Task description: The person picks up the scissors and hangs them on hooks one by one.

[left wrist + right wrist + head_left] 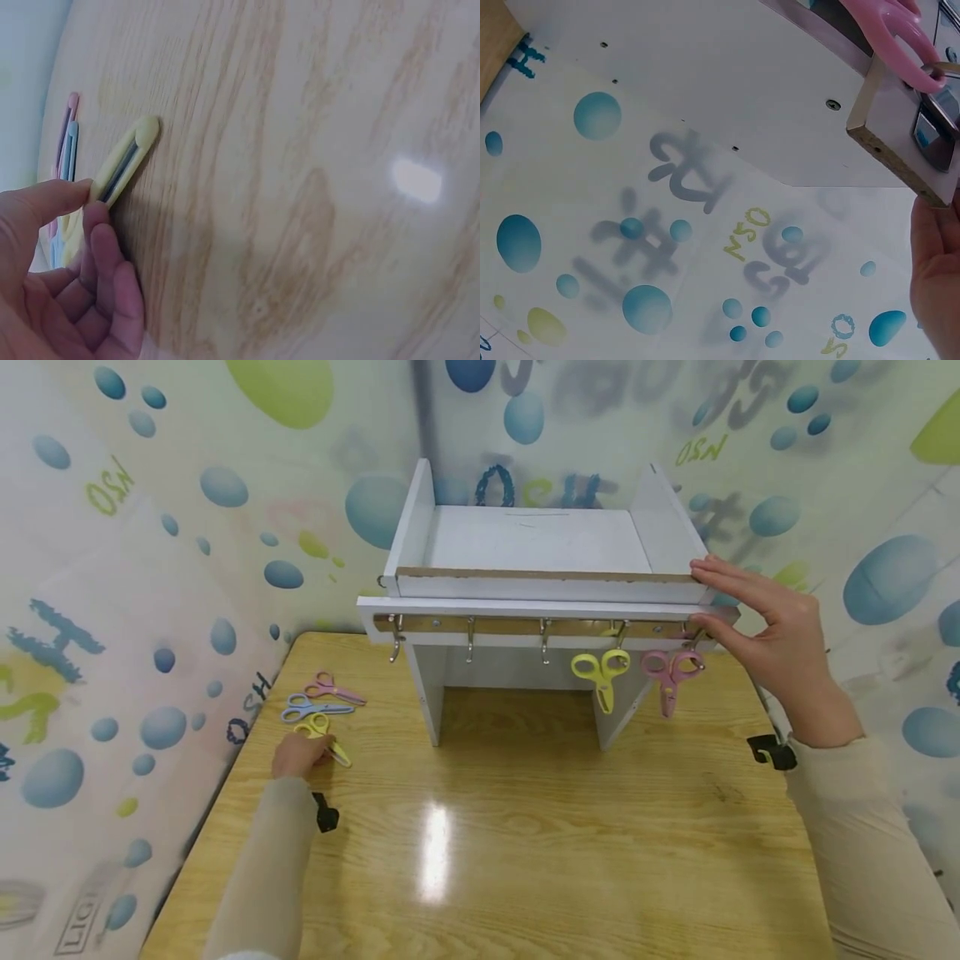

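At the table's left side my left hand (298, 755) pinches a pair of yellow scissors (341, 753) between thumb and fingers. In the left wrist view the grip is at the middle of these scissors (142, 135), their tip pointing away. Just beyond lie blue scissors (333, 709) and pink scissors (345, 695). My right hand (783, 631) holds the right end of a white shelf unit (525, 585), fingers on top and thumb lower at the hook rail (495, 627). From the rail's right-hand hooks hang yellow scissors (604, 692) and pink scissors (668, 697).
The shelf unit stands toward the back of the wooden table (525, 843). Bare metal hooks (470, 643) line the rail's left and middle. Patterned wall sheets (195, 527) close off the left, back and right sides.
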Demonstrator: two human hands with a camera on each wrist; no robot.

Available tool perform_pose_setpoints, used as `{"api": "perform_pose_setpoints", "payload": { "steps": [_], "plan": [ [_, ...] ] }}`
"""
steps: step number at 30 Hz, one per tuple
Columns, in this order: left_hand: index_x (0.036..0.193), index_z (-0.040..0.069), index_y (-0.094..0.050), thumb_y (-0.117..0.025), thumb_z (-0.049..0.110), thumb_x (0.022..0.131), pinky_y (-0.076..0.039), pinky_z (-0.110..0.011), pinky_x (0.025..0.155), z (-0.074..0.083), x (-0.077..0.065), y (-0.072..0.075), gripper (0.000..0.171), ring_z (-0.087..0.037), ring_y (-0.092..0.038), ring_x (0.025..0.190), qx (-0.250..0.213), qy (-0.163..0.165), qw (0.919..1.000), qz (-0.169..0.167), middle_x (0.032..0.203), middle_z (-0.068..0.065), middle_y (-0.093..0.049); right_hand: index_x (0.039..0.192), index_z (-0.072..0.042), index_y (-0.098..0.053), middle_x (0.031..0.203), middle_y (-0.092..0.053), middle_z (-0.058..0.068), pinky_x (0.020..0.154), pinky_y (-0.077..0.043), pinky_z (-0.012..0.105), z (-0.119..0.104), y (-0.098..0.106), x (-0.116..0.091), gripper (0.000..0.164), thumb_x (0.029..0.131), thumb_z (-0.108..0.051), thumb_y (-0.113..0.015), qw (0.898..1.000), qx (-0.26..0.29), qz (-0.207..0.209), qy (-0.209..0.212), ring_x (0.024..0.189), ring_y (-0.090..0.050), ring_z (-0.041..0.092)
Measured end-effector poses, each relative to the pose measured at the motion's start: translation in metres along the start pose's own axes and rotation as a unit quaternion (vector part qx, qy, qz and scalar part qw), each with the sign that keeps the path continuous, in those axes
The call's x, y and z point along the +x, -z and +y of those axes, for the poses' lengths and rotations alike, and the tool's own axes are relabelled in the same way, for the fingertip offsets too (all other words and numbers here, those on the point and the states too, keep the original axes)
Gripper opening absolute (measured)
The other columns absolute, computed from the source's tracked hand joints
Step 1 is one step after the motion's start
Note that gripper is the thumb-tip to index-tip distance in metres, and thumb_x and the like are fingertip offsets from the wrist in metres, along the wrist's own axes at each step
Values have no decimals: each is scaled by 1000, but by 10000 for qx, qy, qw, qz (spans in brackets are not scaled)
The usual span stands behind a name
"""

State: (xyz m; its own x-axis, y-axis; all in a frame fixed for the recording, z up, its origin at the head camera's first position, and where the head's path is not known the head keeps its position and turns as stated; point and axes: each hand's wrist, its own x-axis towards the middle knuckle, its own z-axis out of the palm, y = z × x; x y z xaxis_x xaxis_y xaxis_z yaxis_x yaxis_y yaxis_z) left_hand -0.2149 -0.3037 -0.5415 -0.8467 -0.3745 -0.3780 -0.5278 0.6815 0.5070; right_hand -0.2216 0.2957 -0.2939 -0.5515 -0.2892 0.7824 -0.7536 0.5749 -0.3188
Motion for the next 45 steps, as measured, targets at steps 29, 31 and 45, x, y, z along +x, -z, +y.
{"api": "perform_pose_setpoints", "payload": {
  "steps": [29,31,45],
  "plan": [
    [114,-7,-67,-60,37,100,-60,-36,86,57,-40,12,47,-5,-69,78,-1484,-1903,9699,-315,85,4,-70,125,-3,-69,129,-67,17,109,-41,16,5,-3,0,55,73,9,-81,9997,-187,-154,-72,130,-56,1],
    [114,-9,-67,-61,29,101,-59,-27,83,72,-53,18,42,3,-65,75,-1809,-2491,9509,-306,84,12,-69,125,-2,-69,129,-68,17,109,-41,16,5,-3,0,53,74,7,-81,9997,-182,-135,-68,130,-56,1],
    [90,-7,-71,-67,-2,91,-44,-18,63,133,-124,28,7,3,-51,64,-2188,-4763,8507,-391,72,16,-64,123,-2,-70,128,-68,14,108,-42,16,4,-2,-2,50,75,5,-81,9998,-102,-42,-147,128,-58,0]
  ]
}}
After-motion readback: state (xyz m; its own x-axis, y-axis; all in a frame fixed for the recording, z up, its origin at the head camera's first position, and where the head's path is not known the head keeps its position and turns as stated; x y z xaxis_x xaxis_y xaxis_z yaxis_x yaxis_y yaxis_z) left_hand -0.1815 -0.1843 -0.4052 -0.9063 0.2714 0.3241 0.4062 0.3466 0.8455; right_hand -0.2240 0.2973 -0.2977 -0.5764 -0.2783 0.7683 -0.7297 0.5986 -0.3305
